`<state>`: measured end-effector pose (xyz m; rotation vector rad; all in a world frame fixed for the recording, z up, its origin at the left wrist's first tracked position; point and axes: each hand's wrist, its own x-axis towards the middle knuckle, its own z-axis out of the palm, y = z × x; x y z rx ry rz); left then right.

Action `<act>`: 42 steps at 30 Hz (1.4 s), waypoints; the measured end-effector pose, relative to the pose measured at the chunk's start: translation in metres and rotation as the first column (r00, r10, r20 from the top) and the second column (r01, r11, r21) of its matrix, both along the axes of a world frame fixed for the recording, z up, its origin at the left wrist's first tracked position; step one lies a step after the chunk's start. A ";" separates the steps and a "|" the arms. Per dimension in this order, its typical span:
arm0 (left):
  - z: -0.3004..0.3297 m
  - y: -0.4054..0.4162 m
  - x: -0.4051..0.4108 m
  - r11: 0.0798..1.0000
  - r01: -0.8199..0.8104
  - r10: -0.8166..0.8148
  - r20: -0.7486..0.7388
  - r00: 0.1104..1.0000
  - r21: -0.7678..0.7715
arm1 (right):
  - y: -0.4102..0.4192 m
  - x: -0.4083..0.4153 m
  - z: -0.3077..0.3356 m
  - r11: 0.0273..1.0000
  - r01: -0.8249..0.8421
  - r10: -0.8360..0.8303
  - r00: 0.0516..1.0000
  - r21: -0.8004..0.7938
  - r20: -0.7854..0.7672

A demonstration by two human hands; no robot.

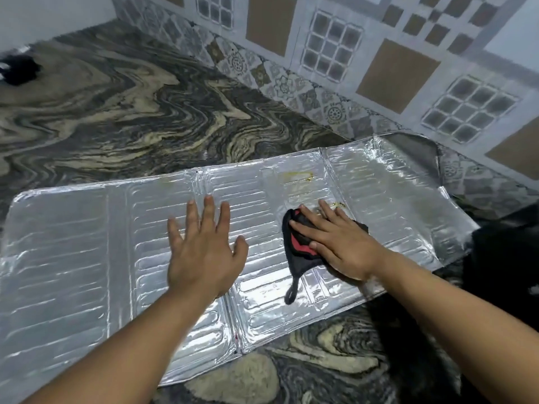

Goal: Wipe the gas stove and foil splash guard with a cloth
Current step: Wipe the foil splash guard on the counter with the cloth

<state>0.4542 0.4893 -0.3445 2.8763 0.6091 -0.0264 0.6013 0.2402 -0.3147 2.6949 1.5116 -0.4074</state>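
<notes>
We see the foil splash guard (87,243), ribbed and yellow-stained near its far edge, lying flat on the marbled worktop (116,112). Our left hand (204,252) presses it, fingers spread; our right hand (338,243) presses the black-and-red cloth (300,249) flat, fingers apart.

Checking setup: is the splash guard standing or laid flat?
Laid flat: the splash guard lies unfolded on the counter, left hand pressing it, right hand on the cloth.

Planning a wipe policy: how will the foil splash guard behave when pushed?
Foil splash guard looks thin and creased at its folds, so probably light, likely to slide or buckle. That may be why the left hand lies flat on it while the right hand presses the cloth.
</notes>
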 end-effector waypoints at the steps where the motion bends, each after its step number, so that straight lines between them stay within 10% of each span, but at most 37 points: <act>1: 0.000 0.000 0.000 1.000 -0.002 0.002 0.000 1.000 0.001 | 0.009 0.012 -0.002 1.000 -0.010 0.010 1.000 0.011 0.005; 18: 0.002 -0.001 0.002 0.998 -0.030 0.032 -0.036 0.999 0.054 | 0.069 0.125 -0.007 0.970 0.222 -0.227 0.973 0.097 0.045; 42: 0.002 0.002 -0.004 0.999 0.019 -0.018 0.027 0.999 -0.039 | -0.081 -0.061 0.032 0.806 0.578 -0.589 0.805 -0.127 -0.076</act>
